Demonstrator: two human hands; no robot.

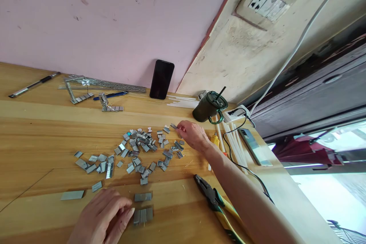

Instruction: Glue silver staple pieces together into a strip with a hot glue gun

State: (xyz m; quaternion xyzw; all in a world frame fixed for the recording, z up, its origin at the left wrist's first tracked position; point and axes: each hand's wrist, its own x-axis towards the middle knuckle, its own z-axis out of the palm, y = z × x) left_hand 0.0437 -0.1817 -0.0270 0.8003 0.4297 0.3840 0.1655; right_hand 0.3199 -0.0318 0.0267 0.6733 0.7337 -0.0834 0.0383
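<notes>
My right hand (192, 133) reaches to the far right of a scattered pile of small grey metal pieces (143, 140). Its thumb and fingers pinch one flat metal piece (174, 126). Near the front edge, my left hand (104, 213) rests on the wood, fingers bent and thumb apart from the index finger, nothing seen between them. Its thumb tip is beside a short row of metal pieces (143, 215) set side by side; whether they touch I cannot tell. Just beyond lies a second short row (143, 197). A longer flat metal strip (72, 195) lies to the left.
Pliers (210, 194) lie below my right forearm. Behind it are a yellow glue gun (215, 140), white sticks (236, 145), a black cable (228, 141) and a dark mug (207, 107). A phone (162, 79) leans on the wall; small metal assemblies (80, 97) and a pen (34, 84) are left.
</notes>
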